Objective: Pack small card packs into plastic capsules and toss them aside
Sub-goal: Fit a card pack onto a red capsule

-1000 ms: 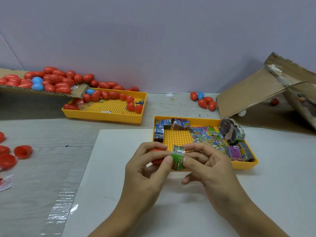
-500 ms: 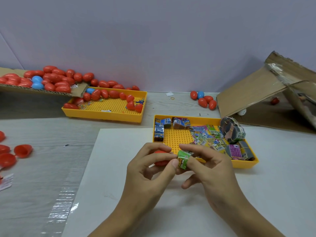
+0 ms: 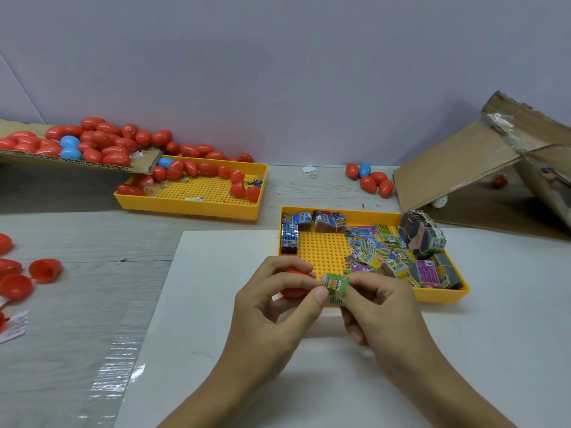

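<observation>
while your left hand cups the red capsule half and your right hand pinches the green card pack, keep it rolled tight and feed it squarely into the opening.

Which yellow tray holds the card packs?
The near tray, just behind the hands; its floor holds printed packs. The far-left tray holds red capsules instead.

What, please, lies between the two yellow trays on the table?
In the head view, only bare grey tabletop separates the capsule tray from the card-pack tray.
</observation>
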Tool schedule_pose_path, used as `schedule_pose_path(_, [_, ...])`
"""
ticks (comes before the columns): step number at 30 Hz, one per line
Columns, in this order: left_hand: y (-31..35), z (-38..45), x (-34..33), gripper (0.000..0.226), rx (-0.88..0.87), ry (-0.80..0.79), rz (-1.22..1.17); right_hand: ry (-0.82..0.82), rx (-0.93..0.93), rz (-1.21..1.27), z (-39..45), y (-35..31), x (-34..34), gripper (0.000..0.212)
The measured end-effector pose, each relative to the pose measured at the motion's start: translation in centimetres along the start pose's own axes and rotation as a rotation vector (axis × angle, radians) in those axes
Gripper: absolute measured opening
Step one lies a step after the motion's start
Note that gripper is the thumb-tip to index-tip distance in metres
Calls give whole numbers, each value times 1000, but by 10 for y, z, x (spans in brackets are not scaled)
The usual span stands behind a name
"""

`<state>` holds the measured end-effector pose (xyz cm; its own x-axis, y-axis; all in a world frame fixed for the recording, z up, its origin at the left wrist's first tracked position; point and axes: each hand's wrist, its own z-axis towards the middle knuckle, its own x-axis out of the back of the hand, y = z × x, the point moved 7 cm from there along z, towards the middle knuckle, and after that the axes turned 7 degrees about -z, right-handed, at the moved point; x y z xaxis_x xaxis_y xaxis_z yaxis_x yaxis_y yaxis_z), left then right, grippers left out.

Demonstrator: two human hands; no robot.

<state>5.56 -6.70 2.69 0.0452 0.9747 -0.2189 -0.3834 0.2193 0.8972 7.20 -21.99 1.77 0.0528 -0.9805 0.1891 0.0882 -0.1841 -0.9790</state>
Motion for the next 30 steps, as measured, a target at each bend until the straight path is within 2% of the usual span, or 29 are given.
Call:
schedule_pose_path(3, [-2,0,0,18,7,11,7,-20,-48,-1,0,2,-2,36])
schedule_pose_path(7, [-4,0,-2,16,7,-2,46,-47,-144,100,0,7,-4,20])
schedule_pose_path(11, [-3,-1,-4,14,5,-30,30,-30,-128,93,-1,5,-3,32])
schedule_pose_path(13, [-3,0,-2,14,0,-22,20,3,-109,78,-1,3,-1,30])
schedule_pose_path(15, [-3,1,0,13,-2,-13,29,27,-55,29,0,-1,0,22])
schedule_pose_path(19, [2,0,-2,20,-28,-15,15,93,243,-271,-5,-25,7,43])
schedule_pose_path(22, [2,0,-3,17,-28,-21,18,133,429,-370,-7,-44,15,37])
schedule_pose_path(25, [3,-1,-4,18,-49,-39,24,89,474,-345,-7,-48,15,25])
schedule_pose_path(30, [5,-3,-4,19,-79,-49,41,41,493,-328,-9,-51,9,32])
